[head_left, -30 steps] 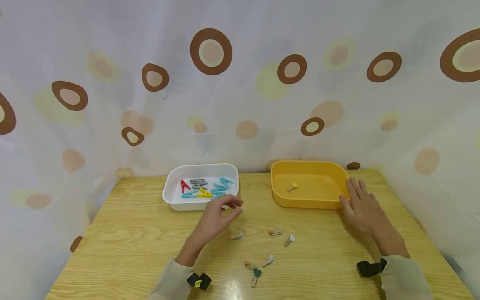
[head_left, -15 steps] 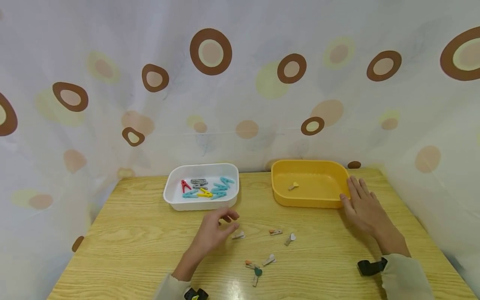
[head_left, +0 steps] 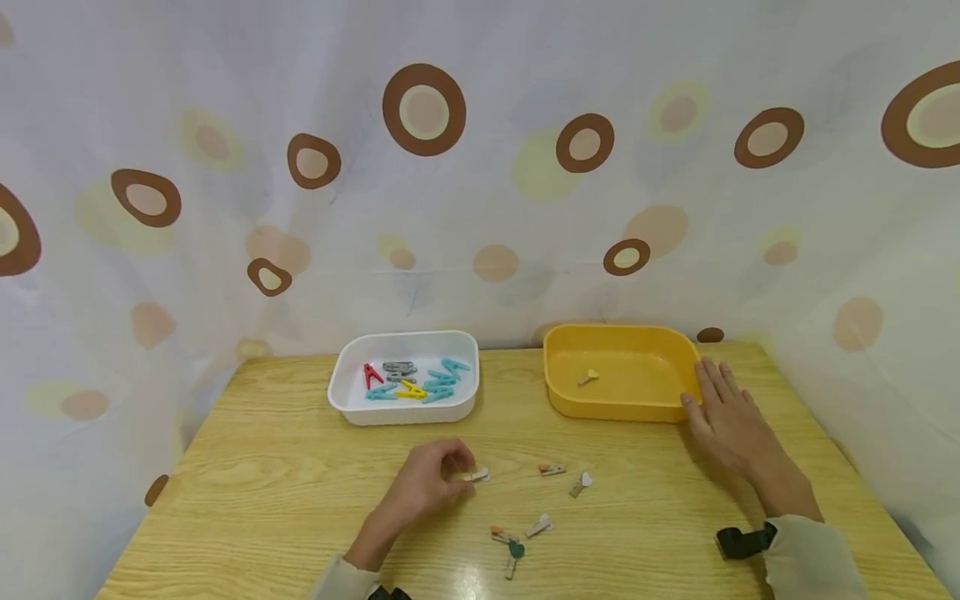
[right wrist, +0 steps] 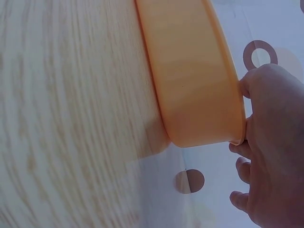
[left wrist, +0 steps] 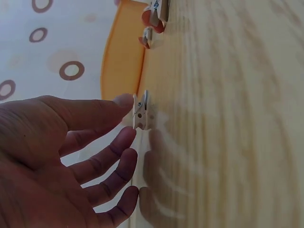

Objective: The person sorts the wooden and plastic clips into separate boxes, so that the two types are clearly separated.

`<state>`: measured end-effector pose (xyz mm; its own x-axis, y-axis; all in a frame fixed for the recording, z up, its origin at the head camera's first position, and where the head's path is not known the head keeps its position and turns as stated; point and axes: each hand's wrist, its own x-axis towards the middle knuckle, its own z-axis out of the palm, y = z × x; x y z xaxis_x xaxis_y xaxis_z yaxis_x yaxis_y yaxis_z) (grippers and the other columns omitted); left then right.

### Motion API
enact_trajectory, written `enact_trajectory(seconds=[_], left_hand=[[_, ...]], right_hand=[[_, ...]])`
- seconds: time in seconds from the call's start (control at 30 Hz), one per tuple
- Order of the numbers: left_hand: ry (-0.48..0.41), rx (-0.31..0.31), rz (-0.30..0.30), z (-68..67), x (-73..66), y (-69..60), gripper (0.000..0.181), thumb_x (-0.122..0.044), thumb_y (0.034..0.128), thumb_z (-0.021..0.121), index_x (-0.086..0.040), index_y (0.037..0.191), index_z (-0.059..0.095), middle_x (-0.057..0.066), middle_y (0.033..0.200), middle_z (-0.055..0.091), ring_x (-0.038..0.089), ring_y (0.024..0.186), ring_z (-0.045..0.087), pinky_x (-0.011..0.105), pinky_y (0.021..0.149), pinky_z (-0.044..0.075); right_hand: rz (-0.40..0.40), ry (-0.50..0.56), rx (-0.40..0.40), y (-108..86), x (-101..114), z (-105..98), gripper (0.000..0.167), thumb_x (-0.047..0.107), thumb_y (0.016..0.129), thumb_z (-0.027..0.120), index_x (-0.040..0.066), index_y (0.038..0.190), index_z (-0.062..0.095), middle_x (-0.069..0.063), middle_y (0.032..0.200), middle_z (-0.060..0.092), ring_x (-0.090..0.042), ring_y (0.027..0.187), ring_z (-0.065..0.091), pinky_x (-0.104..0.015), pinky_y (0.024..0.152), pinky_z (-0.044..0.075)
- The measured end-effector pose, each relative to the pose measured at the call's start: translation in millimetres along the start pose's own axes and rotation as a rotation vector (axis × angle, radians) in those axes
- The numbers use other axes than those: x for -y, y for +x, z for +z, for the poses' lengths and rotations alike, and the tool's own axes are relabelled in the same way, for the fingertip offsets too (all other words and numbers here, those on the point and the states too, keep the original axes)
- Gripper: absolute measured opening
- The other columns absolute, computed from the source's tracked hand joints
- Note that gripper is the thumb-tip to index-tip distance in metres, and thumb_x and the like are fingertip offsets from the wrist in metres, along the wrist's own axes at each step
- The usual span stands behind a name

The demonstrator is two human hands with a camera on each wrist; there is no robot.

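Note:
My left hand [head_left: 426,481] is low over the table, thumb and fingertips parted around a small wooden clothespin [head_left: 481,475] with a pale decoration. In the left wrist view, the thumb tip is right beside that clothespin [left wrist: 140,114], and the fingers are loosely bent without closing on it. My right hand [head_left: 733,427] rests against the right end of the yellow tray [head_left: 622,411], its fingers straight along the rim. The right wrist view has the thumb touching the rim of this tray [right wrist: 199,90]. One small clothespin [head_left: 588,377] lies in the tray.
A white tray [head_left: 405,415] stands back left, holding turquoise, red, yellow and grey clothespins. More small wooden clothespins are scattered on the table: an orange-topped one [head_left: 552,469], a white heart one [head_left: 581,483] and a green heart one [head_left: 514,557] among them. A patterned curtain [head_left: 480,167] hangs behind.
My left hand has come down and toward me from beside the white tray to the nearest pale clothespin. The right hand has stayed on the yellow tray.

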<state>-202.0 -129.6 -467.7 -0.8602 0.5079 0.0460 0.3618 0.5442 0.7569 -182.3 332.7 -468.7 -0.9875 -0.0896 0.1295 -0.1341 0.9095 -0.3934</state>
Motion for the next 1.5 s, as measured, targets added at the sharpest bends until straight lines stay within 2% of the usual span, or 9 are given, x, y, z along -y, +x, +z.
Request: enact_trajectory(seconds=[0.17,0.47,0.73,1.03,1.5], left_hand=[[-0.009,0.022,-0.020,2.7,3.2,0.0,0.021,0.000,0.0803,0.084,-0.005,0.094,0.070,0.002,0.090,0.067,0.020,0.084,0.060,0.031,0.075,0.051],[0.043,0.006,-0.024,7.0,4.0,1.7,0.017,0.005,0.0828,0.081,-0.008,0.087,0.070,-0.002,0.083,0.065,0.013,0.079,0.059,0.026,0.070,0.050],[0.050,0.004,-0.031,8.7,4.8,1.3,0.017,0.006,0.0835,0.079,-0.009,0.085,0.071,-0.005,0.080,0.063,0.010,0.075,0.056,0.025,0.067,0.048],[0.039,-0.017,-0.061,5.4,5.9,2.7,0.010,-0.002,0.0895,0.076,-0.011,0.090,0.072,-0.007,0.082,0.064,0.009,0.076,0.056,0.024,0.068,0.050],[0.015,-0.073,-0.032,-1.6,-1.4,3.9,0.011,0.000,0.0911,0.074,-0.010,0.093,0.071,-0.005,0.088,0.066,0.013,0.083,0.059,0.028,0.075,0.053]], right_hand=[[0.000,-0.001,0.001,0.7,0.6,0.8,0.070,0.037,0.113,0.028,-0.008,0.160,0.004,-0.030,0.167,0.000,-0.050,0.153,-0.002,-0.074,0.115,0.008],[0.009,-0.003,0.007,1.8,0.1,1.6,0.070,0.038,0.113,0.026,-0.008,0.161,0.002,-0.030,0.167,-0.001,-0.050,0.153,-0.003,-0.074,0.115,0.006],[0.010,0.007,0.005,0.2,-1.0,2.9,0.070,0.038,0.113,0.027,-0.007,0.161,0.002,-0.029,0.167,-0.002,-0.050,0.153,-0.004,-0.073,0.115,0.005],[0.005,0.006,-0.011,0.3,0.3,2.1,0.070,0.037,0.113,0.027,-0.008,0.160,0.003,-0.031,0.167,0.001,-0.049,0.153,-0.004,-0.073,0.116,0.005],[-0.001,0.009,-0.009,0.1,0.8,1.3,0.070,0.037,0.113,0.027,-0.008,0.160,0.003,-0.030,0.167,0.000,-0.049,0.153,-0.004,-0.074,0.115,0.007]])
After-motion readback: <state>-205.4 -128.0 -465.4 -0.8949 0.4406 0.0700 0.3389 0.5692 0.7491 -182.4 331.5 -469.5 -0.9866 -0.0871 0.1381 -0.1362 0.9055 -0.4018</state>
